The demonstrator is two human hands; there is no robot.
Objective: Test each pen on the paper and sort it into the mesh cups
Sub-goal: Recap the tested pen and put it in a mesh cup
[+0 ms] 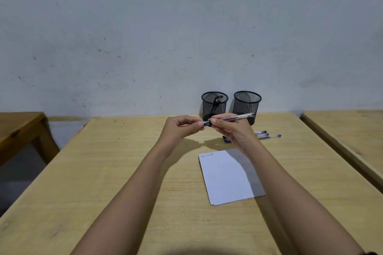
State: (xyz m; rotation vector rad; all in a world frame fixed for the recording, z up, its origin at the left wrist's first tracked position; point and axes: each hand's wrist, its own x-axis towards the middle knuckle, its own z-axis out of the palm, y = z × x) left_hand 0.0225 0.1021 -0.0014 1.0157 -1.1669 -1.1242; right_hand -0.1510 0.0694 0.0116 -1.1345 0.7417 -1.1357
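From my feed I see a pale wooden bench [128,172] filling the lower half of the view, its grain light and its far left corner [87,124] chipped and speckled dark. A second pale bench [348,128] stands just to its right, a narrow gap between them. On the left sits a darker brown bench [18,128], set apart. Behind all three rises a grey wall [186,27], scuffed and dotted with small dark marks.
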